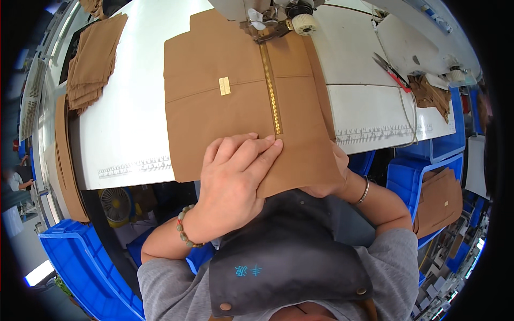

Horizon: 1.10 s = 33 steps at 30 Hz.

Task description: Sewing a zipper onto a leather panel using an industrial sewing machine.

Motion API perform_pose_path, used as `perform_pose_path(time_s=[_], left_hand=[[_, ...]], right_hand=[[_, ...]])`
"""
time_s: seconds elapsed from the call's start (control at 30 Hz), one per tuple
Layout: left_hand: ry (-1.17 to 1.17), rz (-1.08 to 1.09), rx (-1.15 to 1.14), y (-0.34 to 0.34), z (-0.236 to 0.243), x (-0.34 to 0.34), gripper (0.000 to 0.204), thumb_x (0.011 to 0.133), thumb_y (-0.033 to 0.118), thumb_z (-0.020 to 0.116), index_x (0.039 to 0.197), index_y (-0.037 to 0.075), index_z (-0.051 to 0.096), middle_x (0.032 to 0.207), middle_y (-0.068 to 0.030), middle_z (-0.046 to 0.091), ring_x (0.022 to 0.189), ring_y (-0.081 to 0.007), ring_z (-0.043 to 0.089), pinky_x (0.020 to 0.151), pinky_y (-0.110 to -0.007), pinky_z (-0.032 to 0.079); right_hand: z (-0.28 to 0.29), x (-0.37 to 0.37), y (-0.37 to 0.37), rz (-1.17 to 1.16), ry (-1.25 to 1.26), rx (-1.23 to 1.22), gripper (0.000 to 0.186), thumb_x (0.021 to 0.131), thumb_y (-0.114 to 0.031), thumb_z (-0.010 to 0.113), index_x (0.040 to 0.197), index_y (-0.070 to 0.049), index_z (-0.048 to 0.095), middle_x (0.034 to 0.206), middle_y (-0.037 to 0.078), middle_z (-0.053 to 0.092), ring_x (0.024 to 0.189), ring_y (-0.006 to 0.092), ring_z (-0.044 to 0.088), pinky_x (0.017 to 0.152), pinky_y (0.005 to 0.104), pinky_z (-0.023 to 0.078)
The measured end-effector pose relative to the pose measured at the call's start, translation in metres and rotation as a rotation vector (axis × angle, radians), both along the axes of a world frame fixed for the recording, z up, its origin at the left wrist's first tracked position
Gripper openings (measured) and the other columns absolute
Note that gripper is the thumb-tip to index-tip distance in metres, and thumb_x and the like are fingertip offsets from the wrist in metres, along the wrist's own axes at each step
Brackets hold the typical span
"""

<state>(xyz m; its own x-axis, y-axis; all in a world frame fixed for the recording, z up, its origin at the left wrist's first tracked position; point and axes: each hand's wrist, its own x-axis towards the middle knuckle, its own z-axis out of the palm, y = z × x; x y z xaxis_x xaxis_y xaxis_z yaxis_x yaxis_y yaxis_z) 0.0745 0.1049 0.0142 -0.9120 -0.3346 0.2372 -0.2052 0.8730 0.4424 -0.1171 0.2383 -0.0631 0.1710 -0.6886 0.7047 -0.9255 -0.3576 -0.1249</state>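
Note:
A brown fabric piece (pixel 214 123) lies under the sewing machine head (pixel 267 21), its near edge hanging over the table's front. A brass-toothed zipper (pixel 271 88) runs down it from the presser foot area, and a small pale tag (pixel 224 86) sits left of the zipper. My left hand (pixel 233 176) is closed on the fabric from above, fingertips together at the zipper's near end; its thumb is hidden. At the lower right edge, my right hand (pixel 338 174) grips the fabric, with most of its fingers concealed behind the cloth.
Stacked brown pieces (pixel 96 59) lie at the table's far left. Scissors (pixel 393 72) with a red handle and brown scraps (pixel 431 96) are on the right. Blue bins (pixel 85 262) stand lower left; another blue bin (pixel 401 179) at right holds brown pieces.

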Motion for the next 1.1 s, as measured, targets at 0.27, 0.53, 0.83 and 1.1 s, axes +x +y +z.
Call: perform_pose_path(time_s=[0.27, 0.53, 0.83, 1.1], left_hand=[[-0.047, -0.016, -0.109, 0.006, 0.002, 0.001, 0.063, 0.078, 0.032, 0.08, 0.135, 0.007, 0.071, 0.132, -0.0064, 0.069, 0.122, -0.0302, 0.062, 0.107, -0.047, 0.044], [-0.145, -0.021, -0.143, 0.012, 0.005, 0.006, 0.075, 0.084, 0.056, 0.075, 0.139, 0.007, 0.068, 0.137, -0.0068, 0.065, 0.129, -0.0293, 0.059, 0.115, -0.055, 0.037], [-0.076, 0.007, -0.344, 0.013, -0.009, 0.003, 0.044, 0.087, 0.014, 0.077, 0.131, 0.012, 0.074, 0.132, -0.0026, 0.069, 0.119, -0.0213, 0.067, 0.115, -0.051, 0.042], [0.108, -0.168, -0.099, -0.036, 0.001, -0.015, 0.039, 0.073, 0.015, 0.089, 0.11, 0.009, 0.079, 0.112, -0.0028, 0.075, 0.103, -0.0245, 0.07, 0.095, -0.041, 0.056]], right_hand=[[0.005, -0.011, 0.013, 0.106, -0.045, 0.035, 0.025, 0.081, -0.018, 0.079, 0.103, -0.005, 0.077, 0.112, 0.011, 0.073, 0.104, 0.0314, 0.074, 0.09, 0.0454, 0.063], [0.064, -0.054, 0.03, -0.063, -0.199, 0.133, 0.013, 0.08, -0.008, 0.076, 0.092, -0.004, 0.071, 0.096, 0.01, 0.07, 0.085, 0.031, 0.07, 0.087, 0.0451, 0.061], [0.056, -0.013, -0.015, 0.046, -0.133, 0.301, 0.035, 0.081, -0.013, 0.082, 0.112, 0.001, 0.074, 0.112, 0.014, 0.07, 0.106, 0.0339, 0.068, 0.096, 0.0493, 0.058], [0.064, -0.009, -0.018, 0.074, 0.05, 0.302, 0.023, 0.08, -0.014, 0.074, 0.094, 0.005, 0.072, 0.101, 0.015, 0.064, 0.101, 0.0304, 0.066, 0.102, 0.0501, 0.056]])
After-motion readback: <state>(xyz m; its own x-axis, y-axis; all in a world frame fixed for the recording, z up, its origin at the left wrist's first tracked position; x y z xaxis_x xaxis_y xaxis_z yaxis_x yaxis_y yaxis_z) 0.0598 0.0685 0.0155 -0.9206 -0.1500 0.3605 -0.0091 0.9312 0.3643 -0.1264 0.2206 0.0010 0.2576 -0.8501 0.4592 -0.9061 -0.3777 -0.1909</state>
